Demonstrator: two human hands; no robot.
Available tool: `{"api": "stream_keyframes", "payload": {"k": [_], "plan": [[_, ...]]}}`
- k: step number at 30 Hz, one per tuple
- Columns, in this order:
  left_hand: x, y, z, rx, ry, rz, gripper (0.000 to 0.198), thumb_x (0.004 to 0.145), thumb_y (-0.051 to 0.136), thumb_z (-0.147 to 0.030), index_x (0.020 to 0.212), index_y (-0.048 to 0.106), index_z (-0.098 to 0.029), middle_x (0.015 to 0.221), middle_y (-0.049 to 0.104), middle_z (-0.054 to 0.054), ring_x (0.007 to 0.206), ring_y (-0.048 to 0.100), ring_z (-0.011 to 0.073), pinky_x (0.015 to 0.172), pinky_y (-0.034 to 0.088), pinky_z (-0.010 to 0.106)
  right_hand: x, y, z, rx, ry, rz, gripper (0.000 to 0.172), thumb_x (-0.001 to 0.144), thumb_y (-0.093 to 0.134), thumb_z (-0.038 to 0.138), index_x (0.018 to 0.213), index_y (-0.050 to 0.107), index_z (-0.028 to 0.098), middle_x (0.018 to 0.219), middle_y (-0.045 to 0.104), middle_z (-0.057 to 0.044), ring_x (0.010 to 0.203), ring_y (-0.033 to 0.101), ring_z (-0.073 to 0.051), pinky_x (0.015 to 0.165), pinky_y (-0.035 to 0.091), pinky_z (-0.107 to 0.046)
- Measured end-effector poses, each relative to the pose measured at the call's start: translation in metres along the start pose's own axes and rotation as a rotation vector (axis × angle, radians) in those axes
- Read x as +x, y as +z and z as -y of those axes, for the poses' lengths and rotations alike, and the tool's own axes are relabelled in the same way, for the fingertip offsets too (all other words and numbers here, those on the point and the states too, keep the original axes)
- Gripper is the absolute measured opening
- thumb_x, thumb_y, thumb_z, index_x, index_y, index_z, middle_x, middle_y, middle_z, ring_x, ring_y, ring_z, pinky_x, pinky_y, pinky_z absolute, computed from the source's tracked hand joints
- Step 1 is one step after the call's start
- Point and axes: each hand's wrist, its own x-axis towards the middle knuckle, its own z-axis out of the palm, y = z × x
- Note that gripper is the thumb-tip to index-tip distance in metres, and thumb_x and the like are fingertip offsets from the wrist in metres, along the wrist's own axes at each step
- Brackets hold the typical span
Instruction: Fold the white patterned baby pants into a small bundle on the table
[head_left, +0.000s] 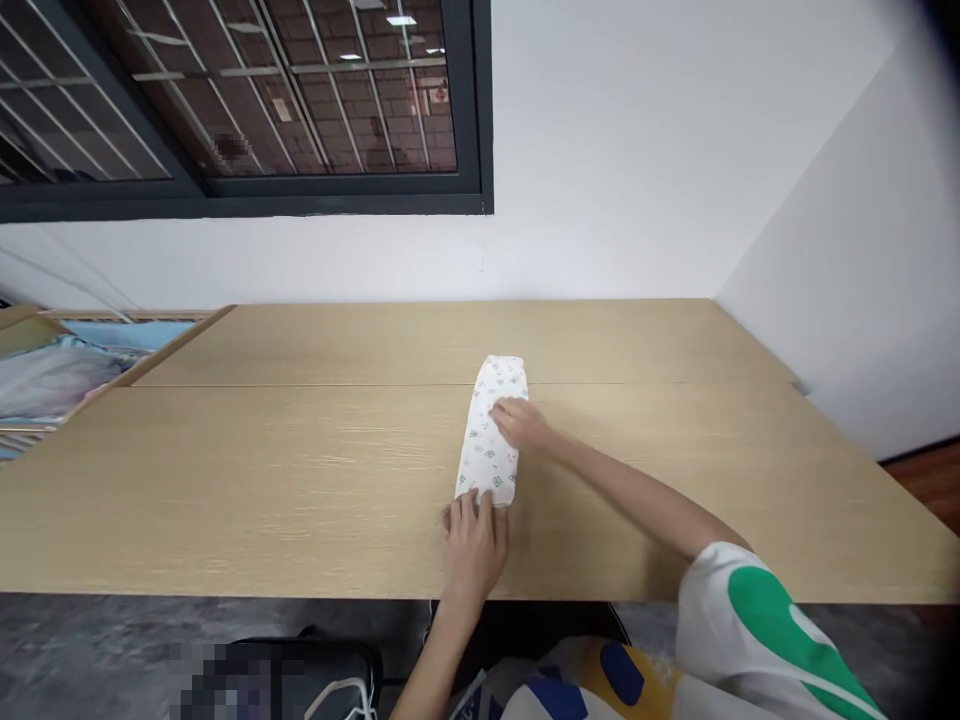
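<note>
A long, narrow white cloth (487,440), folded flat and printed with small motifs, lies lengthwise away from me on the wooden table. The fingers of my left hand (474,545) lie slightly spread on its near end. Over its middle, at the right edge, is my right hand (519,423) with the fingers curled in. Whether a bit of the cloth is pinched in those fingers is hidden. Both hands touch or nearly touch the cloth, whose far end is uncovered.
The pale wooden table (300,470) has a seam running across it. A wooden-framed bed or crib (75,370) with bedding adjoins on the left. Behind stands a white wall (600,150) with a barred window (300,90). A black bag or chair (315,660) is below the near edge.
</note>
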Motion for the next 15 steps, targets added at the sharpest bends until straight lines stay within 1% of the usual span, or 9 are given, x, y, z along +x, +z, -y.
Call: {"api": "stream_keyframes", "payload": {"k": [2,3,5,7,9,10,12,15], "plan": [[0.001,0.0,0.008,-0.058,0.006,-0.034,0.025,0.103,0.052,-0.028,0.119,0.069,-0.02,0.12,0.071,0.012,0.108,0.063,0.0287,0.099,0.039,0.048,-0.042,-0.008,0.03,0.131,-0.072,0.068,0.032,0.107,0.037,0.023,0.115,0.068,0.015,0.111,0.071,-0.015,0.102,0.065,-0.024,0.094,0.05,-0.04],[0.001,-0.001,0.012,-0.092,0.019,-0.048,0.023,0.103,0.051,-0.027,0.118,0.068,-0.02,0.117,0.072,0.011,0.108,0.063,0.0276,0.098,0.039,0.046,-0.062,-0.011,0.044,0.191,-0.108,0.086,0.03,0.107,0.04,0.026,0.118,0.067,0.016,0.114,0.071,-0.013,0.105,0.065,-0.023,0.096,0.051,-0.039],[-0.002,-0.004,0.017,-0.151,0.057,-0.061,0.021,0.104,0.05,-0.026,0.114,0.068,-0.02,0.11,0.073,0.009,0.106,0.063,0.026,0.094,0.039,0.043,-0.098,-0.017,0.067,0.268,-0.172,0.109,0.031,0.106,0.046,0.031,0.127,0.064,0.017,0.128,0.069,-0.013,0.119,0.063,-0.023,0.104,0.049,-0.04],[-0.008,-0.007,0.019,-0.204,0.105,-0.052,0.021,0.104,0.049,-0.026,0.107,0.068,-0.02,0.101,0.073,0.007,0.1,0.062,0.0242,0.088,0.039,0.039,-0.127,-0.022,0.087,0.289,-0.175,0.103,0.041,0.103,0.052,0.04,0.135,0.061,0.016,0.139,0.065,-0.015,0.133,0.057,-0.027,0.112,0.045,-0.043],[-0.016,-0.013,0.019,-0.252,0.146,-0.03,0.025,0.105,0.046,-0.025,0.094,0.068,-0.02,0.089,0.07,0.004,0.09,0.061,0.0218,0.082,0.038,0.037,-0.148,-0.026,0.104,0.283,-0.142,0.076,0.054,0.099,0.059,0.051,0.139,0.06,0.015,0.139,0.064,-0.017,0.136,0.054,-0.032,0.113,0.045,-0.049],[-0.02,-0.015,0.019,-0.284,0.165,-0.016,0.028,0.105,0.045,-0.024,0.088,0.067,-0.02,0.084,0.069,0.003,0.086,0.061,0.0206,0.079,0.038,0.036,-0.157,-0.027,0.112,0.274,-0.124,0.056,0.058,0.097,0.061,0.054,0.141,0.059,0.016,0.135,0.066,-0.018,0.133,0.057,-0.034,0.111,0.048,-0.052],[-0.028,-0.02,0.017,-0.366,0.185,-0.004,0.032,0.105,0.044,-0.023,0.08,0.063,-0.02,0.076,0.065,0.002,0.079,0.058,0.0187,0.074,0.037,0.034,-0.172,-0.029,0.128,0.236,-0.094,0.018,0.057,0.095,0.063,0.054,0.141,0.061,0.02,0.121,0.072,-0.016,0.119,0.065,-0.034,0.102,0.054,-0.055],[-0.037,-0.026,0.016,-0.538,0.175,-0.051,0.03,0.105,0.044,-0.021,0.082,0.064,-0.02,0.074,0.065,0.001,0.074,0.057,0.0175,0.07,0.038,0.033,-0.192,-0.026,0.15,0.134,-0.101,0.004,0.049,0.096,0.063,0.052,0.138,0.065,0.026,0.101,0.074,-0.013,0.097,0.07,-0.032,0.092,0.06,-0.053]]}}
